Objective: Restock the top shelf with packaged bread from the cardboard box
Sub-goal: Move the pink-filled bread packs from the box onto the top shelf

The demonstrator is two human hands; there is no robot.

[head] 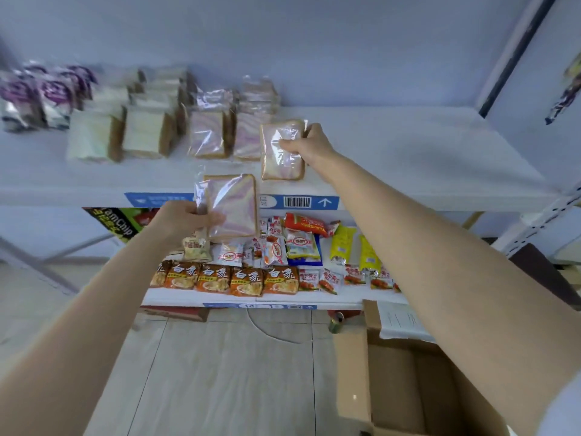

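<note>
My right hand (309, 144) grips a clear-wrapped pack of pink-swirl bread (281, 158) by its upper right corner, holding it over the top shelf (408, 158) just right of the bread rows. My left hand (185, 220) holds a second pink-swirl bread pack (234, 206) by its left edge, in front of the shelf's front lip and below it. Rows of packaged bread (176, 130), white and pink-swirl, stand on the left half of the top shelf. The open cardboard box (405, 382) sits on the floor at the lower right.
Purple-printed packs (41, 96) lie at the top shelf's far left. The lower shelf (283, 298) holds instant noodle packs (220, 278) and several small snack bags. A white upright post (534, 221) stands on the right. Pale tiled floor (232, 372) lies below.
</note>
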